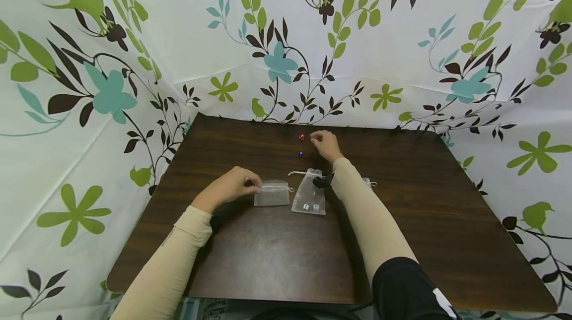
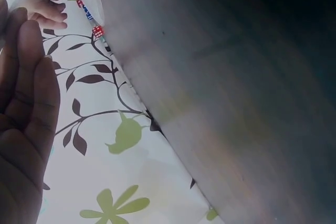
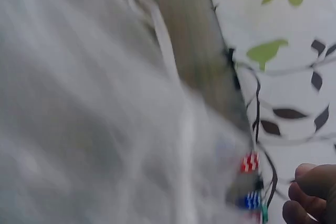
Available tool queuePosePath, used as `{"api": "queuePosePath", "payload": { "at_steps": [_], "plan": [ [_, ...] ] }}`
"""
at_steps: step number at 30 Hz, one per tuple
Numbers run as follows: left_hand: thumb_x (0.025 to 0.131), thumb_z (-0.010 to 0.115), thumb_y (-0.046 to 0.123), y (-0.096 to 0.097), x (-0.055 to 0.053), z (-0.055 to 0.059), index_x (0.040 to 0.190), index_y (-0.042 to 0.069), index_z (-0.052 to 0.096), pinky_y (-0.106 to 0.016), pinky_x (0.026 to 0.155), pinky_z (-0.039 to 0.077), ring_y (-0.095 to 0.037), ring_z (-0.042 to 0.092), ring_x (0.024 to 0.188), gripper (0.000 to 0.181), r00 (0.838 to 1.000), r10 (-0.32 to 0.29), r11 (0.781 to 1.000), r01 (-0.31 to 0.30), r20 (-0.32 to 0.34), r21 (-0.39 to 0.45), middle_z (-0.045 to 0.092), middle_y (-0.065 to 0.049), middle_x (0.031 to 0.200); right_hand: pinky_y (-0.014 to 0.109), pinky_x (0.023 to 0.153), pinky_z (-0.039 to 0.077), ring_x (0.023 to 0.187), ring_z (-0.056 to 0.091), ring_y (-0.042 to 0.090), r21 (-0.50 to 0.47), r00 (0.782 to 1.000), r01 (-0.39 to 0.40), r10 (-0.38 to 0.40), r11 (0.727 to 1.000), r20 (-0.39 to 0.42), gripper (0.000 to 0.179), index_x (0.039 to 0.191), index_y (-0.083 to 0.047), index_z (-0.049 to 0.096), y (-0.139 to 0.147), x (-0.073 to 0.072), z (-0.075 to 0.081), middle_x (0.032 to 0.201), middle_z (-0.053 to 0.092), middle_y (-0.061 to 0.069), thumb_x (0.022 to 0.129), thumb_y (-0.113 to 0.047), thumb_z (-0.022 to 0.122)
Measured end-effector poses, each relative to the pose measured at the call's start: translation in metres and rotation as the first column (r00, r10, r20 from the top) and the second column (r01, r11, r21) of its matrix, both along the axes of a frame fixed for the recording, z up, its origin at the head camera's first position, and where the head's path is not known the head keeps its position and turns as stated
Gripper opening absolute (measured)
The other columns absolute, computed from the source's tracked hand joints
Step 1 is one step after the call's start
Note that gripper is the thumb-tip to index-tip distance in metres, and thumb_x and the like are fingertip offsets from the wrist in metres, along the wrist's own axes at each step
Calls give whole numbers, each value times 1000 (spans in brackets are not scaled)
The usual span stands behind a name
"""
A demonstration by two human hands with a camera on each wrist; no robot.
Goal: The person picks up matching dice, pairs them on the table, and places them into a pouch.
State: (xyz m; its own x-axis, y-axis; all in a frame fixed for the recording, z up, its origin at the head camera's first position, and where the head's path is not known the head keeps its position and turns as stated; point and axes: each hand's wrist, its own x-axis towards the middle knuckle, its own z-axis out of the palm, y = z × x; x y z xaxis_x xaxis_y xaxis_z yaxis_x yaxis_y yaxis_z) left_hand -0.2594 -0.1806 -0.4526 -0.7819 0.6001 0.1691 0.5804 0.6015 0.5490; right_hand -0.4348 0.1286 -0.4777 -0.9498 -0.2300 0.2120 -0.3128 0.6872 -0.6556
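Note:
My left hand [image 1: 232, 186] pinches the left end of a small sheer white drawstring pouch [image 1: 273, 198] lying on the table. In the left wrist view its fingers [image 2: 37, 82] lie close together near the pale fabric. A second sheer pouch [image 1: 308, 191], with two white dice [image 1: 311, 207] inside, lies to the right, partly behind the right wrist's dark band. At the back, my right hand [image 1: 327, 145] reaches just right of a red die [image 1: 302, 137], apart from it, fingers loosely bent and nothing visible between them. A blue die [image 1: 301, 154] sits nearer me.
A third pouch [image 1: 370, 182] shows partly behind the right forearm. The dark wooden table [image 1: 429, 221] ends at a leaf-patterned curtain [image 1: 286, 92]. Blurred pouch fabric [image 3: 105, 119] fills much of the right wrist view, with several dice beyond it.

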Motion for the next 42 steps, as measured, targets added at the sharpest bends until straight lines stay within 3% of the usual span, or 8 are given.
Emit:
{"api": "queuePosePath", "payload": {
  "at_steps": [8,13,20,26,32,37,42],
  "plan": [
    [87,73,18,13,-3,-3,86,13,73,-23,66,50,-3,58,71,5,1000,-22,1000,22,-1,-1,68,9,82,45,86,48,104,59,32,-52,981,100,-89,994,174,27,122,-1,63,38,-13,-11,121,62,19,97,-10,57],
    [86,73,19,18,-4,-4,87,14,73,-22,66,50,-3,60,72,5,1000,-14,1000,14,28,-17,68,10,82,48,93,46,113,55,34,-44,976,110,-99,993,196,29,122,-1,63,46,-17,-16,129,58,21,96,-13,60],
    [87,72,17,21,-3,-3,89,14,74,-22,66,51,-3,61,73,4,998,-21,1000,21,54,-11,69,9,86,45,83,51,94,65,33,-4,964,137,-133,991,229,37,121,1,63,40,-25,-23,110,67,20,93,-23,64],
    [87,72,18,21,-2,-1,90,13,73,-22,66,50,-2,60,72,5,997,-15,1000,16,71,-10,69,10,85,46,86,49,98,61,30,109,959,207,-224,972,173,35,113,-3,67,34,-28,-27,111,66,15,91,-30,66],
    [87,72,18,19,-3,-1,90,15,73,-22,68,51,-2,61,75,5,998,-12,1000,13,56,-6,69,9,87,47,85,48,99,62,30,173,952,239,-266,955,152,25,106,-8,73,22,-27,-19,111,69,10,93,-27,63],
    [87,73,19,13,-5,-2,89,15,74,-23,68,51,-2,62,75,4,1000,-3,1000,4,23,-10,69,10,85,48,95,45,110,59,30,151,970,220,-232,964,67,24,107,-9,73,10,-29,-11,117,67,10,93,-24,61],
    [88,72,18,4,-3,-3,90,14,74,-25,70,51,-4,61,76,5,999,25,999,-24,31,-26,69,9,86,48,103,39,118,51,32,89,993,121,-119,989,-23,24,108,-4,72,-2,-22,4,124,59,15,93,-19,61]
  ]
}}
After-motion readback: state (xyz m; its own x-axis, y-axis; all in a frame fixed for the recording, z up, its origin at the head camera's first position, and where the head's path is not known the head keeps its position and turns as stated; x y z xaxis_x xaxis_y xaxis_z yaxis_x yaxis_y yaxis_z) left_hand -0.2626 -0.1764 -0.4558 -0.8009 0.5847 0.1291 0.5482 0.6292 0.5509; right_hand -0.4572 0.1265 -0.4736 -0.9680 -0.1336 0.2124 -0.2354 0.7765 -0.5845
